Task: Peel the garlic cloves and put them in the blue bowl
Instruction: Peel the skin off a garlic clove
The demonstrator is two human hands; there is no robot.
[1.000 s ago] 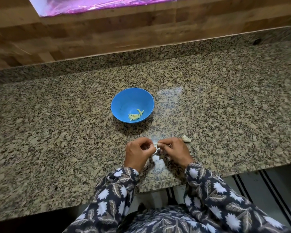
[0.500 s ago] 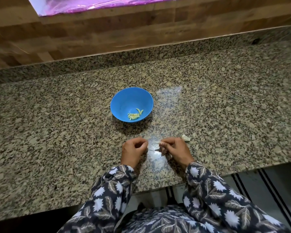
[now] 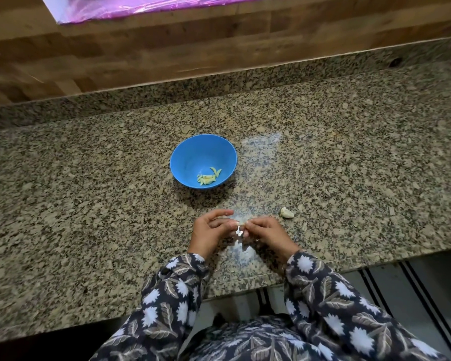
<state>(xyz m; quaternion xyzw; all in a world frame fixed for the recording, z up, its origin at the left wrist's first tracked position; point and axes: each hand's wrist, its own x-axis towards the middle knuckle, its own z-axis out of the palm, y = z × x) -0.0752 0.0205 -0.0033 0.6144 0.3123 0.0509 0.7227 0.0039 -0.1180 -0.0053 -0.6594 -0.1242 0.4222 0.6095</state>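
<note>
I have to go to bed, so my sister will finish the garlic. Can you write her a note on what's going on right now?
Left hand: pinches the garlic clove being peeled, above the counter.
Right hand: pinches the same clove from the other side; a bit of white skin hangs below.
Blue bowl: behind the hands, a few yellowish peeled cloves inside.
Done: those cloves.
Left: finish this one, drop it in, then probably do the loose clove lying right of the hands.
</note>
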